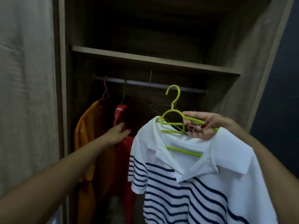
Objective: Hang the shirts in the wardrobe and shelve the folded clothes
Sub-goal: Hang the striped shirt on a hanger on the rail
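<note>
My right hand (202,125) grips the lime green hanger (174,101) by its right shoulder, in front of the open wardrobe. A white polo shirt with navy stripes (191,180) hangs on that hanger. The hanger's hook is just below the metal rail (145,84). My left hand (117,134) reaches in with straight fingers and touches the red shirt (124,152) that hangs on the rail. An orange shirt (87,136) hangs left of the red one on a pink hanger.
A wooden shelf (145,59) runs above the rail, dark above it. An empty wire hanger (156,107) hangs behind the green one. The wardrobe's side wall (242,54) stands at right, a pale curtain (27,86) at left.
</note>
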